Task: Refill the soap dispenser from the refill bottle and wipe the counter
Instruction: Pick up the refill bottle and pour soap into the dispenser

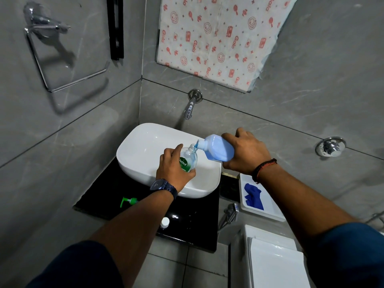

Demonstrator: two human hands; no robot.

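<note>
Left hand [173,172] and right hand [245,154] gripping

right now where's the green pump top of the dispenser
In the head view the green pump top lies on its side on the black counter, in front of the white basin, just left of the left forearm and apart from the dispenser bottle.

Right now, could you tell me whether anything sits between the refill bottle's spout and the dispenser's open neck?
Nothing visible does: the refill bottle is tipped onto the soap dispenser neck, whose green pump lies aside on the black counter.

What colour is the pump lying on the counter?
Green, seen in the head view: the pump.
</note>
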